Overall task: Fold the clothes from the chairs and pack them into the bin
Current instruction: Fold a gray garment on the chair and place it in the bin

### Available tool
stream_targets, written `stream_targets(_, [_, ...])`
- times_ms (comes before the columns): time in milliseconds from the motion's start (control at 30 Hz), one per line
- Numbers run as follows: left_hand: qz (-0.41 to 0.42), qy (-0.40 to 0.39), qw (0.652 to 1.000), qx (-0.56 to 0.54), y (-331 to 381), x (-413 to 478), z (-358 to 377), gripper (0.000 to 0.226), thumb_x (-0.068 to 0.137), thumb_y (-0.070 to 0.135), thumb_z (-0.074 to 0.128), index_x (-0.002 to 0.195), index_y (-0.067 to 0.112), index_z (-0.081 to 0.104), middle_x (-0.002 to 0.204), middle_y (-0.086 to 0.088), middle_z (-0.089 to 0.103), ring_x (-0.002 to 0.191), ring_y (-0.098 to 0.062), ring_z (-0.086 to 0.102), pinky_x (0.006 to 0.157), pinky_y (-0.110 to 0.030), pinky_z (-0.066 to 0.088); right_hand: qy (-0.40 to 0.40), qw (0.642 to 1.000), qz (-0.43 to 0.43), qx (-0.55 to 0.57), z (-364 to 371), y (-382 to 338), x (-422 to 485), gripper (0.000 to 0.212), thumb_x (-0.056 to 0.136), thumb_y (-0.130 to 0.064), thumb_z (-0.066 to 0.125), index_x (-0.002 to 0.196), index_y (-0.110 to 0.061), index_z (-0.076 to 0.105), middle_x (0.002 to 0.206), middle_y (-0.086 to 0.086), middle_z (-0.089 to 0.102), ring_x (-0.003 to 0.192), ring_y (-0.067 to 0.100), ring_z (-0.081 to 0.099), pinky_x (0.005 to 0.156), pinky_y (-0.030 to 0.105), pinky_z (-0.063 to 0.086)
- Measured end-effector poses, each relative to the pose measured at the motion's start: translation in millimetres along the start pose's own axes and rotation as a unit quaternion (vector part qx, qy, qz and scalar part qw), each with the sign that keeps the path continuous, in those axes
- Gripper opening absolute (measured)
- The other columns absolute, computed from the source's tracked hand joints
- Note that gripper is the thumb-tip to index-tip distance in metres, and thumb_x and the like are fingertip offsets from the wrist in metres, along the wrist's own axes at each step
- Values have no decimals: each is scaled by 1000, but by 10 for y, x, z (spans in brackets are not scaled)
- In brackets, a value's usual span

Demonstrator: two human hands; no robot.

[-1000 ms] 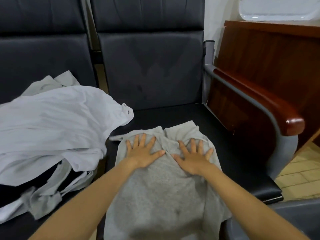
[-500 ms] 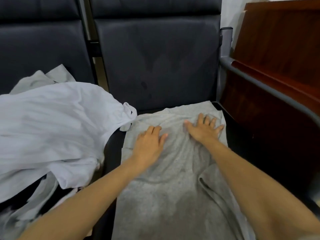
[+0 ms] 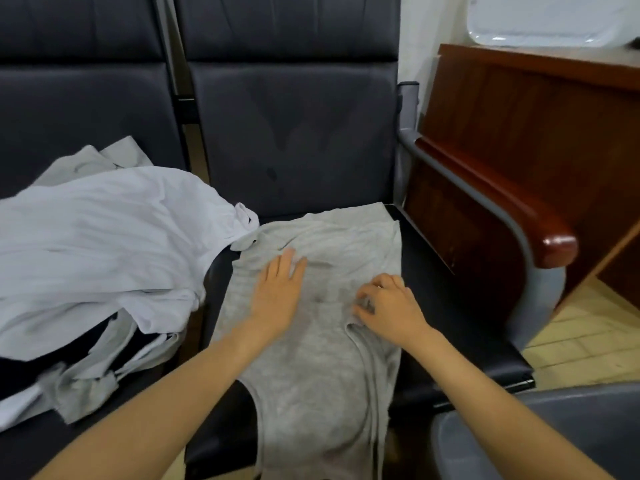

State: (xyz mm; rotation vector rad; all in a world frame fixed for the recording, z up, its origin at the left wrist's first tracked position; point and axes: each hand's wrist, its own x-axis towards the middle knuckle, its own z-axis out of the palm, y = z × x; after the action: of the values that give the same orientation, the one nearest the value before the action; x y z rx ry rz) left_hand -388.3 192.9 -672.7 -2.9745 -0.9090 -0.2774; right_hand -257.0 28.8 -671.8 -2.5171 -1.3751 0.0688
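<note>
Black seat (image 3: pixel 450 306), white heap (image 3: pixel 104 237); left grip (image 3: pixel 277 292) flat, right grip (image 3: pixel 391 306) tight on grey top (image 3: pixel 322 393)

A grey knitted sleeveless top (image 3: pixel 311 341) lies spread on the black padded chair seat (image 3: pixel 443 334). The left hand (image 3: pixel 277 292) presses flat on it. The right hand (image 3: pixel 391 306), at 3 o'clock from the left one, pinches the fabric with curled fingers. A crumpled white cloth pile (image 3: pixel 104 237) lies at 9 o'clock.
</note>
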Motion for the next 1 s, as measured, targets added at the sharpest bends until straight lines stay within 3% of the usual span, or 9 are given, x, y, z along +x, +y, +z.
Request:
stream_targets(167, [-34,-96,991,-91,109,-635,66,47,102,36,33,144,14,32,143,-7,32,131,-26,31,109,-35,25,-78,984,45,154,-58,115,-119,16,92,-26,61,102,-15,67,110,3,49,102,19,55,92,30,47])
stream_targets(267, [-37,-147,986,-74,103,-777,118,56,103,44,18,153,19,13,159,-3,10,146,-22,7,119,-42,6,-62,975,75,202,-121,107,-181,26,91,-34,62,99,-9,65,104,4,53,98,21,57,79,25,43])
stream_targets(400, [-47,-181,980,-72,184,-820,130,65,97,60,10,153,31,-5,159,4,-19,146,-22,-18,115,-55,-12,-110,973,69,193,-163,-33,-245,40,94,-50,50,127,-27,58,120,1,44,113,20,50,93,27,39])
stream_targets(467, [-49,-181,980,-67,187,-822,136,66,95,63,9,152,34,-8,158,3,-23,146,-23,-19,114,-57,-13,-144,978,47,143,-141,-121,-251,36,95,-47,50,121,-25,63,119,2,42,109,21,51,91,28,40])
stream_targets(567, [-49,-194,978,-52,197,-835,128,66,95,63,7,152,34,-10,159,3,-19,146,-22,-19,114,-58,-13,-85,972,66,211,-182,-145,-251,23,89,-28,65,84,-6,65,88,7,54,81,22,56,68,25,44])
stream_targets(733, [-54,-197,977,-55,206,-820,140,66,95,63,6,151,33,-12,160,3,-17,146,-22,-18,114,-57,-13,78,947,198,242,-623,286,-349,11,85,-10,66,76,-8,61,75,4,57,65,13,51,56,22,40])
stream_targets(800, [-53,-198,977,-58,210,-827,133,66,95,63,6,152,33,-11,160,3,-17,146,-22,-18,114,-57,-13,79,959,224,153,-691,530,-464,9,88,-5,61,79,-6,58,84,8,56,71,18,52,62,26,41])
stream_targets(900, [-48,-191,976,-97,179,-819,114,68,95,64,13,153,32,-5,159,-1,-18,147,-22,-17,114,-55,-14,13,979,202,-34,-552,667,-625,19,93,-4,49,109,-1,59,116,18,53,102,33,52,83,37,45])
stream_targets(1000, [-52,-125,970,-202,100,-836,57,62,98,53,33,152,29,14,159,-2,-15,147,-23,-11,114,-48,-15,28,990,132,-43,-359,419,-647,28,95,-13,49,122,-7,55,126,15,48,115,35,45,92,41,45])
